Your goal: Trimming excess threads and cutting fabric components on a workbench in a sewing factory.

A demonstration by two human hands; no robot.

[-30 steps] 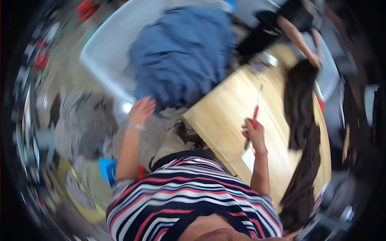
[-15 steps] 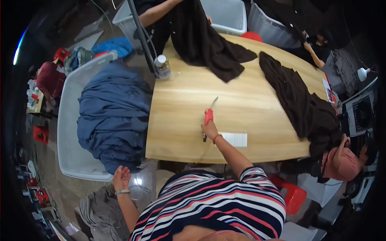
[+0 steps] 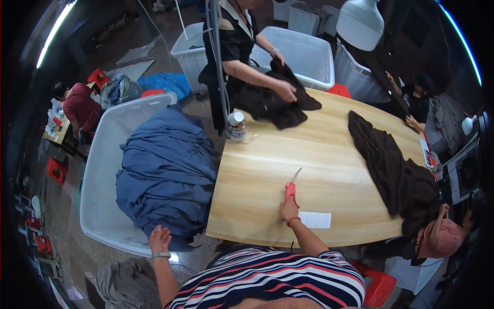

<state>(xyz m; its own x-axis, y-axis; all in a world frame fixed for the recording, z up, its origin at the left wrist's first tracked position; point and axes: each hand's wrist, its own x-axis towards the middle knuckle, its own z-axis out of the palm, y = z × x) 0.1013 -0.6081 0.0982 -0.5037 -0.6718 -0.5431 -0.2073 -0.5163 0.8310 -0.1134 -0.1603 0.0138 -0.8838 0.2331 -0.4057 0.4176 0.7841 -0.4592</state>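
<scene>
My right hand [image 3: 289, 211] is closed round a red air blow gun [image 3: 290, 191] above the near part of the wooden table [image 3: 262, 190]. Its thin, slightly bent metal nozzle points away from me. Beside that wrist a white sheet with printed lines [image 3: 315, 220] lies flat. My left hand [image 3: 160, 239] is open, fingers spread and palm upward, at the near end of a heap of blue cloth [image 3: 164, 165]. Whether its fingertips touch the cloth I cannot tell. The heap fills much of a large white bin [image 3: 92, 170] left of the table.
A lidded jar [image 3: 237, 129] stands at the table's far left corner by a metal post [image 3: 218, 67]. Dark brown cloth [image 3: 393, 167] lies along the right side. Across the table a co-worker [image 3: 242, 62] handles more brown cloth [image 3: 257, 105]. A red stool [image 3: 378, 283] stands near my right.
The whole view has shifted, showing more of the far side. The co-worker has gathered the far brown cloth back toward the table's far edge. My right hand keeps hold of the air blow gun.
</scene>
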